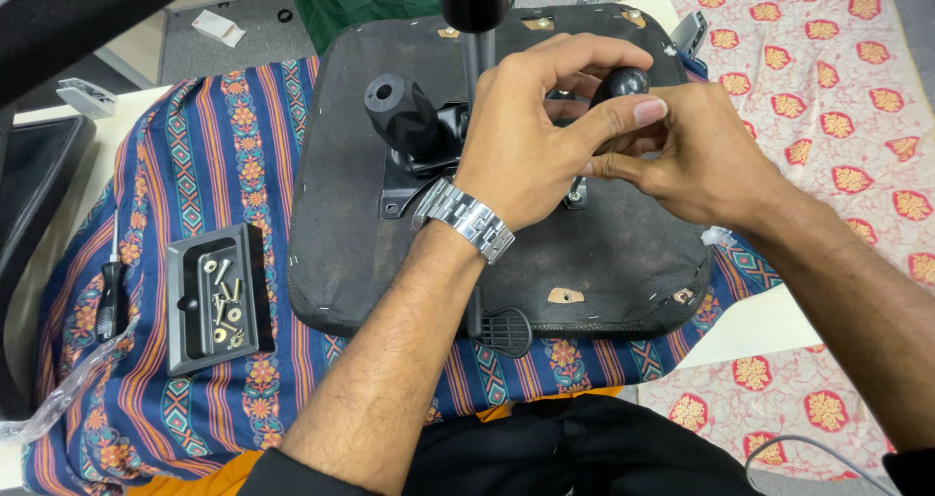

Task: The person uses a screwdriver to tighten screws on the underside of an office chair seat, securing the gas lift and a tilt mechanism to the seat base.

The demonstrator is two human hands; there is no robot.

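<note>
While the upturned black seat base (604, 253) lies on the patterned cloth (209, 146), left hand (531, 150) and right hand (701, 160) fingers clamp 1 black knob (623, 82); screw tray (216, 296) sits well apart.

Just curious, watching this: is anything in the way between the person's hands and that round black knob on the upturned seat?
Nothing visible. Both the left hand and the right hand already touch the round black knob above the chair seat underside.
</note>
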